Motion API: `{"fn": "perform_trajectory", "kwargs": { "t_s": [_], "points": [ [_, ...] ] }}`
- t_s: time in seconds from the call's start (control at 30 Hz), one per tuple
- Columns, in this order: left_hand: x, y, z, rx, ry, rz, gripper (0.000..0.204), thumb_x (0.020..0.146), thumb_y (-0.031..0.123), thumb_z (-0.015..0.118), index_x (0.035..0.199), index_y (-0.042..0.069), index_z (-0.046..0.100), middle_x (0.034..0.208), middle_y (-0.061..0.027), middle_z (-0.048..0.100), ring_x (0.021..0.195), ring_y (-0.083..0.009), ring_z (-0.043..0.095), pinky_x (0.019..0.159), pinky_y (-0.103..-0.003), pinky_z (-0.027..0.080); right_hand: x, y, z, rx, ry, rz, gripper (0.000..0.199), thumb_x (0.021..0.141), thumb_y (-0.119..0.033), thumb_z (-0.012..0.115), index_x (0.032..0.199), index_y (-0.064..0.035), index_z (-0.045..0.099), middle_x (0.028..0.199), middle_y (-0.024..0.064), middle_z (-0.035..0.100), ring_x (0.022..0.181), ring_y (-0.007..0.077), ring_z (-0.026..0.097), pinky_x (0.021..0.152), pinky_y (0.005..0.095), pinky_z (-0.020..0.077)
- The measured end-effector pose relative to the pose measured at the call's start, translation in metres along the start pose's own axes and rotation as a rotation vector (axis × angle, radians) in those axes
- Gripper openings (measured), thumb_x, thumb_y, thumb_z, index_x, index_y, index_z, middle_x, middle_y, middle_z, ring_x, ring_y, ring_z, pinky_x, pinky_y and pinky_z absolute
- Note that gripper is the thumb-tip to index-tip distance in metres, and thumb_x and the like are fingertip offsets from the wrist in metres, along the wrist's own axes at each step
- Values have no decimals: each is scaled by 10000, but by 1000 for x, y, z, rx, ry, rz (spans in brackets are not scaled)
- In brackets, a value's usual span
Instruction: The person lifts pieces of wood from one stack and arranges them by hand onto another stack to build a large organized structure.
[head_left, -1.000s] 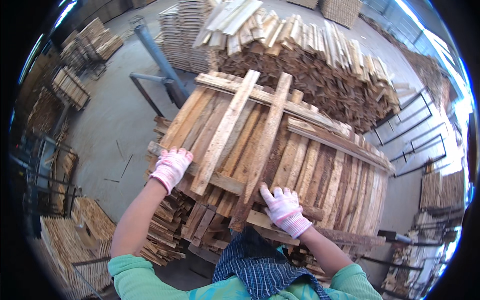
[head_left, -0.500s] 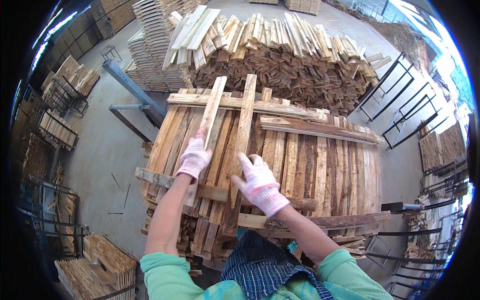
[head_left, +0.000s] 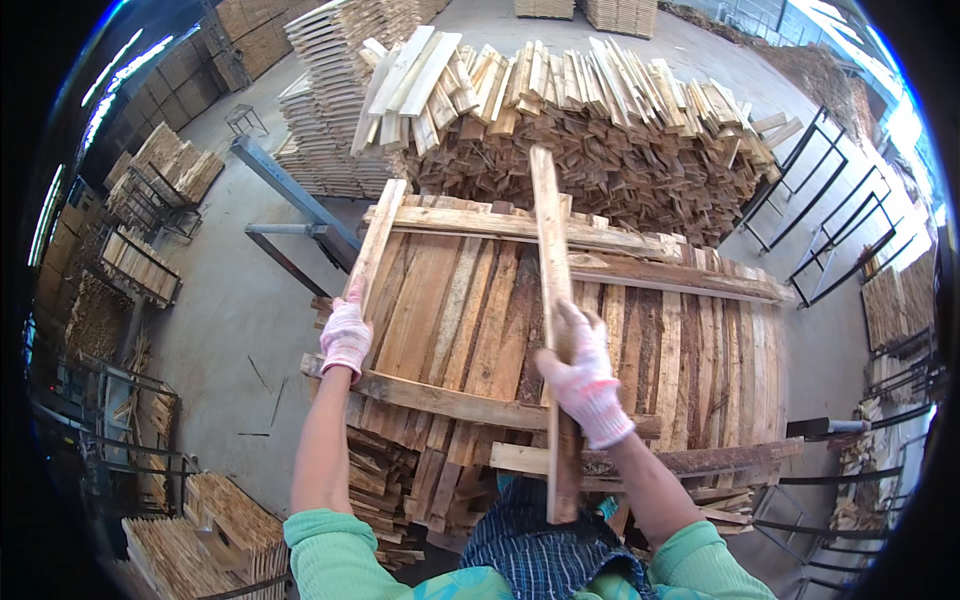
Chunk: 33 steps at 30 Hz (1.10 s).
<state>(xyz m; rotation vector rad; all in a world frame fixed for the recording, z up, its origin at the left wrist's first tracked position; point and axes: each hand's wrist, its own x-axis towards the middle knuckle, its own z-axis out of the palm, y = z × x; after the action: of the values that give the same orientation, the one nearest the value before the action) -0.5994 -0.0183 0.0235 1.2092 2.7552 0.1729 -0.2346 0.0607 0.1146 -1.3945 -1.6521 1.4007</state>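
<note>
My left hand (head_left: 346, 338), in a white and pink knit glove, is closed on a pale wooden board (head_left: 378, 236) at the left end of a stack of boards. My right hand (head_left: 588, 385), gloved alike, is closed around a longer wooden plank (head_left: 550, 225) that points away from me, its near end in front of my apron. Beneath both lies a layer of boards (head_left: 487, 340) set side by side. Crosswise strips rest over this layer: a far strip (head_left: 480, 223), a near strip (head_left: 450, 398) and another strip at the right (head_left: 690, 277).
Beyond the stack rises a large heap of loose boards (head_left: 600, 150), with neatly stacked lumber (head_left: 330, 130) to its left. A blue-grey metal post (head_left: 290, 190) stands at the stack's left. Black metal frames (head_left: 830, 220) are at the right. More lumber piles (head_left: 215, 520) stand lower left.
My hands have moved apart. The left has carried its board to the stack's left end; the right, its fingers now around the longer plank, has shifted it rightward. The whole view has shifted slightly.
</note>
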Motion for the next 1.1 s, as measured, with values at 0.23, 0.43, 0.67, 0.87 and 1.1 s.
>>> {"fn": "perform_trajectory", "kwargs": {
  "t_s": [0.23,0.43,0.67,0.87,1.1],
  "points": [
    [8,-3,6,-57,-7,60,858,881,138,679,1582,317,218,1364,-269,486,1163,-457,599,987,-505,504,-62,68,-127,-348,232,-330,639,814,27,631,1434,-23,482,1466,212,349,1315,359,451,1089,394,445],
    [28,-16,19,-185,115,239,775,850,47,625,1558,158,332,1372,-265,497,1241,-430,540,1068,-447,446,-34,163,-182,-829,296,-55,634,829,-71,647,1444,-104,495,1544,275,344,1376,451,419,1134,435,406],
    [-15,76,-18,133,208,185,705,876,63,665,1523,155,401,1332,-227,532,1269,-391,503,1099,-475,405,-18,153,-180,-737,193,-32,604,913,-252,636,1476,-138,449,1522,321,350,1341,474,451,1119,484,412],
    [-232,342,3,-675,-337,1031,548,917,43,644,1446,51,499,1432,-171,509,1331,-301,496,1151,-415,395,-72,165,-242,-462,579,-250,545,901,-311,682,1382,-103,534,1401,266,481,1225,448,525,1058,488,426],
    [-359,478,87,-206,109,1159,639,852,337,749,1422,162,522,1394,-251,497,1295,-492,464,1078,-567,392,-180,277,-427,-778,1130,74,497,927,-312,650,1344,-96,487,1233,231,522,1134,387,551,934,512,478]
  ]
}}
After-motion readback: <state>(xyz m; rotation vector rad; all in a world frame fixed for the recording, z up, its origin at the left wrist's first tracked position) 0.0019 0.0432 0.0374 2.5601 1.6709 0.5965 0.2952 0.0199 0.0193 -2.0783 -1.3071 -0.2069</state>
